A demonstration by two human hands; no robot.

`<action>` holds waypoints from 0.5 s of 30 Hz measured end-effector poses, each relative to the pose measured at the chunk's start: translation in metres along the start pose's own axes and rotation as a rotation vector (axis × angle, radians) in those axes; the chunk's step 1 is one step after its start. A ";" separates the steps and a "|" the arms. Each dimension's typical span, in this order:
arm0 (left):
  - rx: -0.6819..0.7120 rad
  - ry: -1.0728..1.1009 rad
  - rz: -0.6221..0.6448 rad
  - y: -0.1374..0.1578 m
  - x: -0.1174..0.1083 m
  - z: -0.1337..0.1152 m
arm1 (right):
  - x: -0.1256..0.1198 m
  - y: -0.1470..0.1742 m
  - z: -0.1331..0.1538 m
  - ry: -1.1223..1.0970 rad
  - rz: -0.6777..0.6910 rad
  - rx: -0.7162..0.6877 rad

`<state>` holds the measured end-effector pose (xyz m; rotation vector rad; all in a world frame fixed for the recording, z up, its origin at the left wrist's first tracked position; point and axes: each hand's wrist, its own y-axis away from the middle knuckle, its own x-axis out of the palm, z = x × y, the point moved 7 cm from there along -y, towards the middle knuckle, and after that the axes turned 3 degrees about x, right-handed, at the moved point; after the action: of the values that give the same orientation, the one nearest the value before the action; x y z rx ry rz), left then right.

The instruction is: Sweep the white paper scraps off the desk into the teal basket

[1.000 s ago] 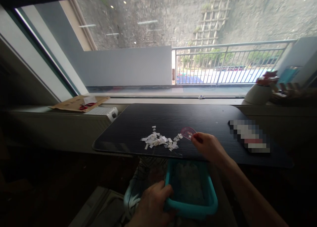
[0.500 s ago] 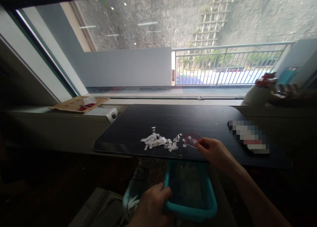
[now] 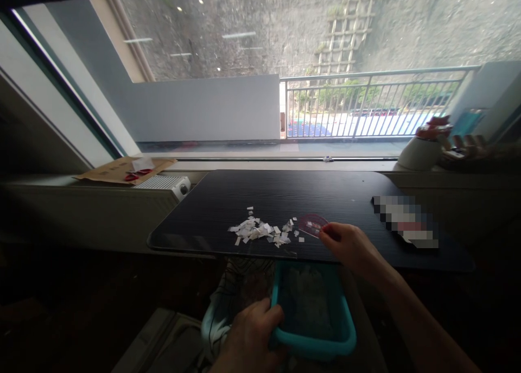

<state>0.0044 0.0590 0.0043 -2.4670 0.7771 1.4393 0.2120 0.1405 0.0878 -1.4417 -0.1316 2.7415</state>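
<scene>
Over the dark table, my right hand (image 3: 341, 239) pinches a thin, see-through pink protractor (image 3: 312, 224) by its right end, close to the tabletop. Left of it lies a loose pile of small white paper scraps (image 3: 256, 231), with a few strays near the protractor's edge. Below the table's front edge, my left hand (image 3: 254, 329) is closed around the left rim of a turquoise plastic basin (image 3: 345, 335). Pale material, too dim to name, lies inside the basin.
The black table (image 3: 293, 188) stands against the window sill. A pixelated flat item (image 3: 407, 223) lies at its right end. Brown paper (image 3: 109, 171) with a red object rests on the left sill above a radiator (image 3: 163, 191). A white rounded pot (image 3: 419, 153) stands at the right.
The protractor in my right hand has shifted slightly left and tilted a little. My left hand keeps its grip on the basin. The whole view has moved slightly.
</scene>
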 end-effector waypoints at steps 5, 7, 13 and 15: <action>0.001 0.008 0.012 0.000 0.003 0.003 | 0.006 -0.005 0.002 0.052 0.021 0.005; 0.009 -0.002 -0.002 0.000 0.004 0.003 | 0.004 -0.008 0.002 0.056 -0.002 0.011; -0.001 -0.007 0.034 -0.002 0.005 0.003 | 0.003 -0.018 0.004 0.128 -0.048 0.025; -0.006 -0.006 0.037 -0.002 0.005 0.004 | 0.002 -0.019 0.003 0.157 -0.082 0.047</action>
<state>0.0042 0.0603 -0.0018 -2.4649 0.8219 1.4626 0.2084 0.1596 0.0899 -1.5935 -0.1171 2.5389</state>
